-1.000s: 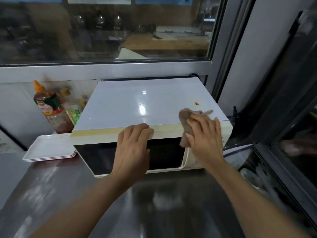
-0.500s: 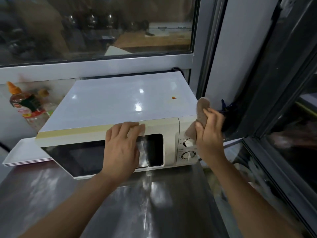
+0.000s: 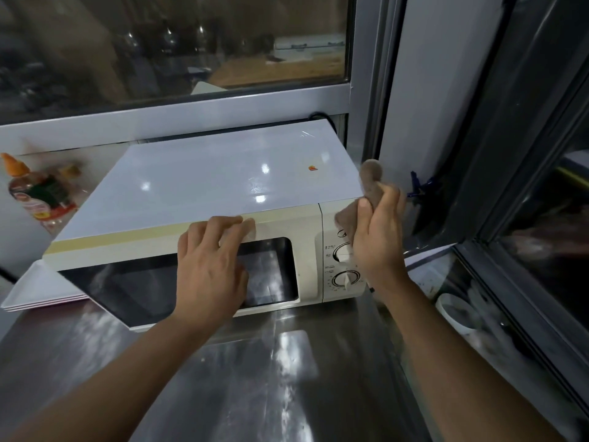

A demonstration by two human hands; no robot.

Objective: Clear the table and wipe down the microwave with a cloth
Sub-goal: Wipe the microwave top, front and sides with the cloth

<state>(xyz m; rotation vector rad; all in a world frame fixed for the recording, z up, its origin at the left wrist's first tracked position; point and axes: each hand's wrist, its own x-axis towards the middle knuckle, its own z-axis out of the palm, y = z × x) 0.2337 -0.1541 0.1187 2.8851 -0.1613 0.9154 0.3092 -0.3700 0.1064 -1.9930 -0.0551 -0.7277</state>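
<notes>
- The microwave (image 3: 204,199) stands on the steel table (image 3: 255,378), turned a little so that its right front corner is nearest to the right hand (image 3: 379,237). The step in hand, I judge, is to wipe this corner and the right side, so the body must not slide while the cloth rubs it.
- The left hand (image 3: 212,266) lies flat on the door, fingers straight and close together, with the tips on the top front edge. It should press down and back, to hold the box against the push from the right.
- The right hand grips the cloth (image 3: 369,183), fingers curled round it. The cloth is bunched, one end above the fingers at the top right corner, the other below the thumb against the control panel.
- A bunched cloth cleans only a small patch. It is better to open it under the palm and make long strokes away from the left hand.
- The two dials (image 3: 342,266) are just left of the right wrist. Wipe around them lightly, or they may turn.
- A small red mark (image 3: 313,168) stays on the top, beyond the cloth. It will probably need a firmer rub.
</notes>
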